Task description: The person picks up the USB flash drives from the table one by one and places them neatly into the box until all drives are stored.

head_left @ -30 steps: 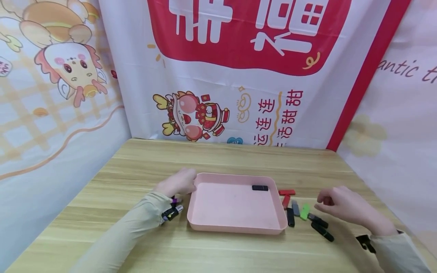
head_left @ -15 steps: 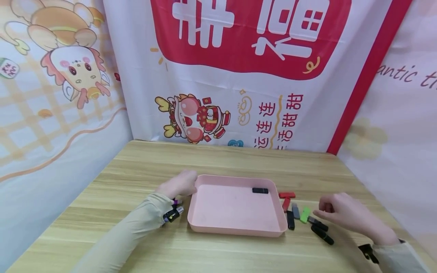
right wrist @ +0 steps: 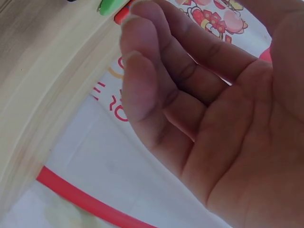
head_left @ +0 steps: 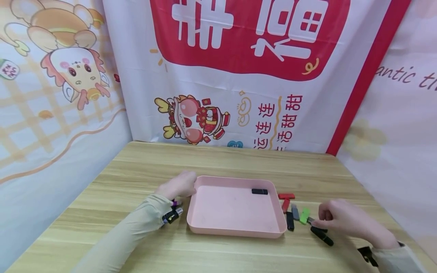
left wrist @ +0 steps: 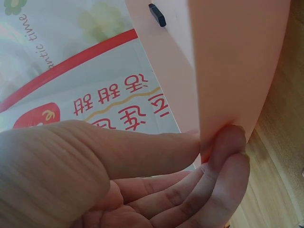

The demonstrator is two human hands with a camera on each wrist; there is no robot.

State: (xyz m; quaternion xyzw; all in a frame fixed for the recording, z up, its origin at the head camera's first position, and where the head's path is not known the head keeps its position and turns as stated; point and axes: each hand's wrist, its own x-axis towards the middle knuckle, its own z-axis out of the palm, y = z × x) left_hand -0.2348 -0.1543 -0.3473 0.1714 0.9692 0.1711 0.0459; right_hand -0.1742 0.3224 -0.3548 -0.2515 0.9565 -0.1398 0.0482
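Observation:
My left hand (head_left: pixel 178 185) grips the left rim of a pink tray (head_left: pixel 235 234); in the left wrist view its thumb (left wrist: pixel 156 151) and curled fingers pinch the tray wall (left wrist: pixel 237 71). Inside the tray, near its back right, lies one black USB stick (head_left: pixel 259 192). On the right, my right hand (head_left: pixel 348 218) reaches down over a dark USB stick (head_left: pixel 310 221), covering part of it. Its fingers (right wrist: pixel 142 90) are loosely bent in the right wrist view, with nothing visible in the palm. Whether the fingertips touch the stick, I cannot tell.
Right of the tray lie two red sticks (head_left: pixel 286 196), a grey one (head_left: pixel 295 212), a green one (head_left: pixel 305 216) and black ones (head_left: pixel 290 221), including one nearest the front (head_left: pixel 322 236). More sticks (head_left: pixel 172 215) lie by the left wrist. Printed cloth (head_left: pixel 136 76) hangs behind the table.
My right hand has moved down onto the dark USB stick beside the green one. My left hand keeps its grip on the tray rim.

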